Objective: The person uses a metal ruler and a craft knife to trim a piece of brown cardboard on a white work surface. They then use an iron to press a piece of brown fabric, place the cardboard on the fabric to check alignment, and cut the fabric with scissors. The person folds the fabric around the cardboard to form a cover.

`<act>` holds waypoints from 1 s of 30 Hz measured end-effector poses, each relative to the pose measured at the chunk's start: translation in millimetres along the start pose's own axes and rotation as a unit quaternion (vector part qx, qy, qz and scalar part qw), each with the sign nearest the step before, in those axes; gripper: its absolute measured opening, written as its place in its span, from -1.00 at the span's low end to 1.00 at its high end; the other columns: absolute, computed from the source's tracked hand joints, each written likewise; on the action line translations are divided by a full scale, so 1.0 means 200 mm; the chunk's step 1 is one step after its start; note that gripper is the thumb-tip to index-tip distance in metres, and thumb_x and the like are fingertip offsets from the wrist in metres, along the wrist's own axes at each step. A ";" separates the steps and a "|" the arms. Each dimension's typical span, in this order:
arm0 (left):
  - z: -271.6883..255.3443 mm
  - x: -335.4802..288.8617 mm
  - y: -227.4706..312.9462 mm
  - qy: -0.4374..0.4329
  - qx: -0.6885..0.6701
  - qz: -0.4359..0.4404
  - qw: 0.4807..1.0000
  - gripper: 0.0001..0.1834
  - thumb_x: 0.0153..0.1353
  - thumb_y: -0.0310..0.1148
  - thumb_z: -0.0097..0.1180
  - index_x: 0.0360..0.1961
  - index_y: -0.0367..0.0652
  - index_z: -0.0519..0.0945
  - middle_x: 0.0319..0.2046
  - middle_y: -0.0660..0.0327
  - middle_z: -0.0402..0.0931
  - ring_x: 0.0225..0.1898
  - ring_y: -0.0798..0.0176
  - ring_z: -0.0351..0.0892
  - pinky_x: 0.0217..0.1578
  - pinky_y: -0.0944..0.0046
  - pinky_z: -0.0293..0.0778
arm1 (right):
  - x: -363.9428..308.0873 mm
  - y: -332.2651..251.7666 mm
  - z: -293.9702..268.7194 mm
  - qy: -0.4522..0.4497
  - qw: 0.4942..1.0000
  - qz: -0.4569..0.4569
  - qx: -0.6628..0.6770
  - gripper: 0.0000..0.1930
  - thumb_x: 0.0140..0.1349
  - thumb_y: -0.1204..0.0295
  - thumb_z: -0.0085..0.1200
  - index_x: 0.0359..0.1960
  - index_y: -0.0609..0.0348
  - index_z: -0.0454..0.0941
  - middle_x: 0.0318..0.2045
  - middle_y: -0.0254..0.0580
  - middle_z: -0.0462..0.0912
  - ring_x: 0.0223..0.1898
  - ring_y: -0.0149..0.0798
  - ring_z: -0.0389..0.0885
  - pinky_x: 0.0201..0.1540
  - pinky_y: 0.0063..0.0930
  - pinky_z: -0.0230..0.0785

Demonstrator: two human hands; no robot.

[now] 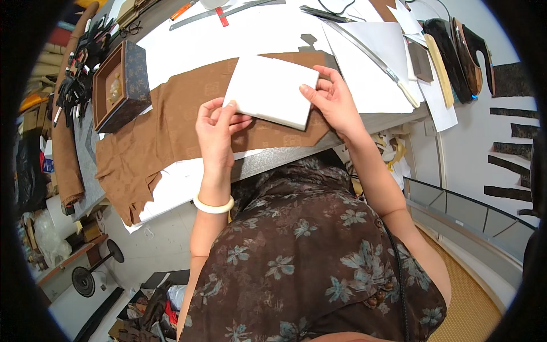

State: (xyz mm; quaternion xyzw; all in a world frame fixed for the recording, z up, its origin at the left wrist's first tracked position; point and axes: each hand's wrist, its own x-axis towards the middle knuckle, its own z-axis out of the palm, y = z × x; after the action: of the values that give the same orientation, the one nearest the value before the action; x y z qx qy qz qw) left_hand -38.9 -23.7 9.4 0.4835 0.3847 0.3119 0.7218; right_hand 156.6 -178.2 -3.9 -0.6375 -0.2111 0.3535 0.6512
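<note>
Head view: left hand (pixel 218 124) and right hand (pixel 337 104) grip white block (pixel 274 88) by opposite sides, seemingly for steadiness, beside near tabletop edge (pixel 268 162).

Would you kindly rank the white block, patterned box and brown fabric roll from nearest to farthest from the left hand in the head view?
1. White block: gripped by the left hand
2. Patterned box: left of it
3. Brown fabric roll: farther left

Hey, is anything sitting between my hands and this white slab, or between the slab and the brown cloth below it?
Nothing visible: your left hand directly holds the white slab at its left corner, your right hand its right edge. No object shows between it and the brown cloth, though the slab's underside is hidden.
</note>
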 end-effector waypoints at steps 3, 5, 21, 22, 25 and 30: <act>-0.07 0.02 -0.01 -0.031 0.113 0.003 0.993 -0.79 0.40 -0.43 0.33 -0.11 -0.30 0.54 -0.39 0.12 0.72 -0.46 0.34 0.73 -0.41 0.36 0.66 | 0.10 0.06 -0.08 -0.004 0.995 -0.010 -0.098 -0.25 0.42 0.25 0.34 0.48 0.43 0.29 0.08 0.10 0.68 -0.02 -0.30 0.75 0.01 -0.42 0.62; -0.08 0.00 -0.01 -0.039 0.148 0.001 0.988 -0.78 0.37 -0.40 0.38 -0.18 -0.31 0.58 -0.45 0.17 0.71 -0.50 0.39 0.70 -0.47 0.41 0.60 | 0.10 0.05 -0.07 0.008 0.991 -0.040 -0.130 -0.28 0.42 0.17 0.34 0.45 0.39 0.41 0.05 0.01 0.67 -0.10 -0.34 0.74 -0.07 -0.46 0.62; -0.13 -0.05 -0.03 -0.002 0.323 0.104 0.941 -0.62 0.23 -0.39 0.50 0.02 -0.30 0.69 -0.21 0.25 0.65 -0.30 0.45 0.58 -0.28 0.36 0.58 | -0.04 -0.05 -0.22 0.138 0.936 -0.097 -0.310 -0.75 0.50 0.43 0.19 0.10 0.28 0.65 -0.21 -0.28 0.68 -0.27 -0.52 0.56 -0.20 -0.57 0.50; -0.13 -0.05 -0.04 -0.023 0.343 0.138 0.929 -0.55 0.20 -0.39 0.52 0.07 -0.29 0.66 -0.16 0.22 0.63 -0.23 0.40 0.58 -0.22 0.33 0.58 | -0.09 -0.04 -0.22 0.120 0.936 -0.093 -0.318 -0.72 0.49 0.41 0.18 0.12 0.29 0.63 -0.20 -0.20 0.70 -0.26 -0.43 0.61 -0.17 -0.49 0.53; -0.11 -0.06 -0.06 -0.065 0.392 0.199 0.896 -0.32 0.10 -0.37 0.59 0.24 -0.25 0.58 0.02 0.13 0.55 -0.06 0.25 0.56 -0.03 0.22 0.58 | -0.21 -0.03 -0.22 0.077 0.940 -0.066 -0.325 -0.55 0.41 0.33 0.25 0.24 0.30 0.50 -0.27 -0.08 0.72 -0.28 -0.26 0.69 -0.13 -0.33 0.59; -0.02 -0.07 0.01 -0.124 0.509 0.269 0.808 0.09 -0.08 -0.19 0.70 0.49 -0.11 0.39 0.35 -0.01 0.33 0.29 -0.08 0.39 0.31 -0.06 0.41 | -0.25 -0.03 -0.16 0.072 0.936 -0.032 -0.343 -0.32 0.28 0.19 0.39 0.32 0.32 0.42 -0.32 -0.19 0.72 -0.28 -0.27 0.67 -0.15 -0.32 0.56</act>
State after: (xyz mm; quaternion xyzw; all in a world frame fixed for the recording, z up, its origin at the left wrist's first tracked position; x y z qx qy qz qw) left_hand -50.0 -33.4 13.2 0.9006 0.2497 0.1904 0.3005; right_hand 147.7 -236.2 8.5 -0.8390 -0.2924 0.1912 0.4172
